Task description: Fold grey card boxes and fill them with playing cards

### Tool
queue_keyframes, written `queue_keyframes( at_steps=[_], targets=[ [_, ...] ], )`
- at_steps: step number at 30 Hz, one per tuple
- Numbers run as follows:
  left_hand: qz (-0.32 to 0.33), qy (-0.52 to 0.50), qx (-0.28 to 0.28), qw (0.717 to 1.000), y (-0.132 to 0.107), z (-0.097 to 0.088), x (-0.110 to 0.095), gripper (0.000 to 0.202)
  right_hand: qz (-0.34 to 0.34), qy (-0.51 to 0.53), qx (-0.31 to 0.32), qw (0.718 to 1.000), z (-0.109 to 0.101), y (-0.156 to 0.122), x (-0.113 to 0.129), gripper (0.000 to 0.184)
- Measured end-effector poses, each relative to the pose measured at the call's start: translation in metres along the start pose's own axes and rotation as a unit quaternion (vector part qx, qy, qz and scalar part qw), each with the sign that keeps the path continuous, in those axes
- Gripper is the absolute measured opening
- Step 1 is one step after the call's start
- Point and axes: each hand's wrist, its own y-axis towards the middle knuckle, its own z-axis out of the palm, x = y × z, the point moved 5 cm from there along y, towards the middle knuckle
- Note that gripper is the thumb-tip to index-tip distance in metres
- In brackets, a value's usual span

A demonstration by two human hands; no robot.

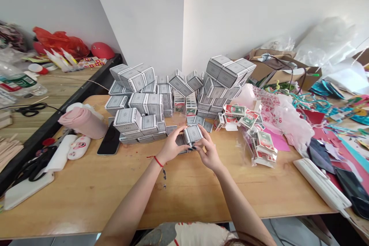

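My left hand [172,145] and my right hand [208,150] hold one small box with a grey card-back print [193,133] between them. The fingers grip its two sides, just above the wooden table. More flat grey-printed boxes lie right behind and partly under it, half hidden by my hands. Beyond, to the left, rises a stack of the same grey-printed boxes [127,120], and a taller stack of grey-printed boxes [227,71] stands to the right. Several red and green printed card boxes [235,110] lie jumbled to the right of my right hand.
On the left are a black phone [108,142], a pink roll [83,122], a white mouse [78,147] and black scissors [34,163]. To the right lie a pink plastic bag [294,123], a long white device [321,182] and craft scraps. A wall stands behind.
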Motion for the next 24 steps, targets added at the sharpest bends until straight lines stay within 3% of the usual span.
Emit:
queue_keyframes(
  at_steps=[18, 24],
  targets=[
    [-0.012, -0.022, -0.004, 1.000, -0.005, 0.000, 0.004, 0.072, -0.070, -0.038, 0.008, 0.997, 0.000, -0.002, -0.005, 0.009],
    [-0.003, -0.026, -0.009, 1.000, -0.005, -0.001, 0.003, 0.072, -0.046, -0.049, 0.055, 0.996, -0.003, 0.004, -0.013, 0.050]
  ],
)
